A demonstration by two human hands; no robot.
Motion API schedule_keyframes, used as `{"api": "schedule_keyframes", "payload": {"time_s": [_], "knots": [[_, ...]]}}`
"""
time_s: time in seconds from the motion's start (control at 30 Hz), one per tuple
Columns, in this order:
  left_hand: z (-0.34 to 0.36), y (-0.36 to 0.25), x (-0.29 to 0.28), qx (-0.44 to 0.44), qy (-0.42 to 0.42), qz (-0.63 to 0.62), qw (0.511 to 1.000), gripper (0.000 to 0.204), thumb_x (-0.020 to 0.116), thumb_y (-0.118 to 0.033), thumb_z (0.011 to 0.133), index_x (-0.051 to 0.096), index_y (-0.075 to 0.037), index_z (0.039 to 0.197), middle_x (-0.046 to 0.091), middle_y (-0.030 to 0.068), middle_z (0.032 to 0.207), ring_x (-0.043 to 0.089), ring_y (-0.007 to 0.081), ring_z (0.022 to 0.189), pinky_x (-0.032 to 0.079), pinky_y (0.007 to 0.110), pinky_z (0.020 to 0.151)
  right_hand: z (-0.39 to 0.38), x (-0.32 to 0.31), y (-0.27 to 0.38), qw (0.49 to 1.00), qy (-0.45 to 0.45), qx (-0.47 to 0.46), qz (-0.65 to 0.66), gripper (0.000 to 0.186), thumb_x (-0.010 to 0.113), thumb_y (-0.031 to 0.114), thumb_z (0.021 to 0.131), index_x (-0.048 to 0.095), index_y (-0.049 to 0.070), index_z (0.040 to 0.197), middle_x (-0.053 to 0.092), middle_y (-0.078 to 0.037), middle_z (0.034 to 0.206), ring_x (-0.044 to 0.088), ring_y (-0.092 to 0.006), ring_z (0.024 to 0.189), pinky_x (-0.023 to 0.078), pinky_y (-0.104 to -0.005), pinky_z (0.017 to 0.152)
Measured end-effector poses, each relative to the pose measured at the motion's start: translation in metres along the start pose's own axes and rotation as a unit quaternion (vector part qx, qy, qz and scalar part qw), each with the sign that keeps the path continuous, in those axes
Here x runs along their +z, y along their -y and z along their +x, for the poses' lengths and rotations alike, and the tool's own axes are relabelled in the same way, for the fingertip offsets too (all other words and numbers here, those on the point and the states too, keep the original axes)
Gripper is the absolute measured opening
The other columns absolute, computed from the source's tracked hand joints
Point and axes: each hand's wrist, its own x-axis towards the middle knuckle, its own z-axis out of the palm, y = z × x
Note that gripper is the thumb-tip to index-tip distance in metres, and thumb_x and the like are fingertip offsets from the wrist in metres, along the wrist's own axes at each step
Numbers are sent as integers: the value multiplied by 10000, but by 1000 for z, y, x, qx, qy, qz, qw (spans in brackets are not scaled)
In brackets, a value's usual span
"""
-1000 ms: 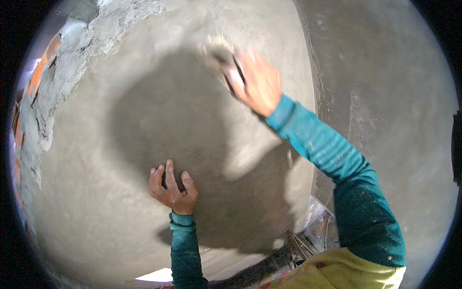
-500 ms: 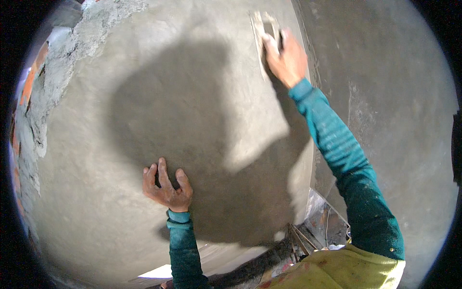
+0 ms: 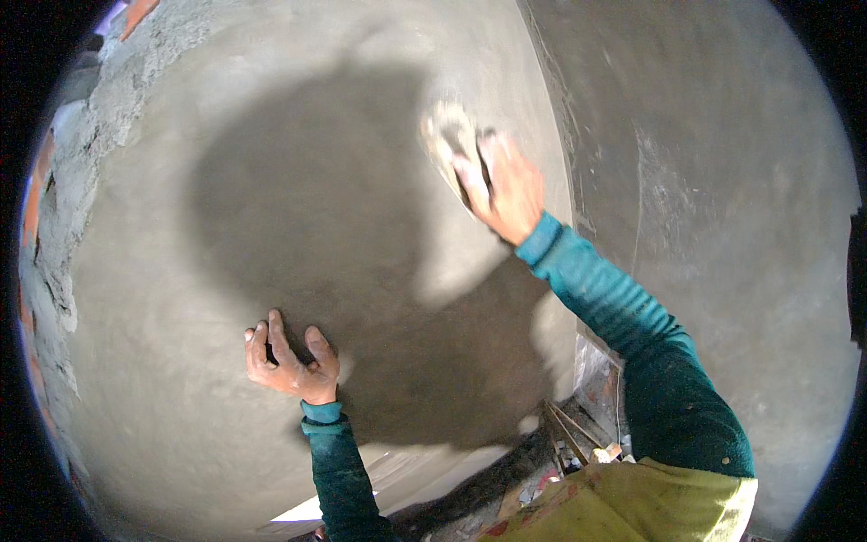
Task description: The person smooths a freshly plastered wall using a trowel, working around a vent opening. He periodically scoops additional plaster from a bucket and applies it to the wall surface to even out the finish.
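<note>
My right hand [image 3: 510,190] grips the handle of a pale, plaster-smeared plastering float [image 3: 449,144], blurred by motion. The float's face lies against the grey plastered wall [image 3: 135,271], at upper right, a little left of the inside corner. Lower left, my left hand [image 3: 293,361] has its fingers loosely bent and apart, with nothing in it. It is close to the same wall; whether its fingertips touch the surface I cannot tell. A large shadow covers the middle of the wall between the two hands.
A darker grey side wall [image 3: 722,208] meets the plastered wall at the right. Along the left edge, rough plaster [image 3: 72,235] borders exposed orange brick [image 3: 38,194]. Below, near the corner, lie wooden sticks [image 3: 569,429] and debris.
My right hand has brought the float down and to the left, away from the corner, and the float has tilted. My left hand sits slightly lower and farther left in view.
</note>
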Motion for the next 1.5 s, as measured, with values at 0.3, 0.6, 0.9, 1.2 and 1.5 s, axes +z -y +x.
{"api": "schedule_keyframes", "payload": {"time_s": [0.3,0.6,0.9,1.2,1.5], "knots": [[8,-9,-1,18,-1,18,1000,533,658,-418,955,660,-35,1325,578,148,1287,516,377,1251,416,557,1071,26,7,-1,1000,-25,-5,-11,346,688,367,948,615,29,960,624,-217,903,646,-415,786,514,-487,667],[8,-12,4,-1,-6,-13,1000,544,676,-413,909,663,-68,1329,550,118,1339,481,369,1307,366,529,1075,59,0,-36,986,-76,128,-71,342,659,377,976,646,35,972,626,-231,829,636,-429,755,492,-515,653],[21,-67,13,-70,-50,-44,995,750,622,-586,927,573,4,1388,414,208,1491,352,403,1457,289,608,1192,-10,-18,-55,994,-9,56,-89,327,631,326,987,644,14,1084,638,-222,927,649,-408,803,527,-475,699],[28,-68,0,-60,-46,-67,995,707,617,-534,925,520,-58,1440,379,228,1497,318,440,1461,301,634,1178,-70,-39,-51,996,31,84,-30,463,629,351,984,640,-57,1202,667,-298,1042,693,-427,894,549,-496,771],[26,-68,-5,-46,-40,-57,997,687,625,-511,924,525,-59,1430,398,221,1489,332,437,1451,280,648,1182,-47,-36,-46,993,54,90,-45,472,650,354,972,628,-54,1208,688,-289,1026,696,-447,895,553,-508,789]]}}
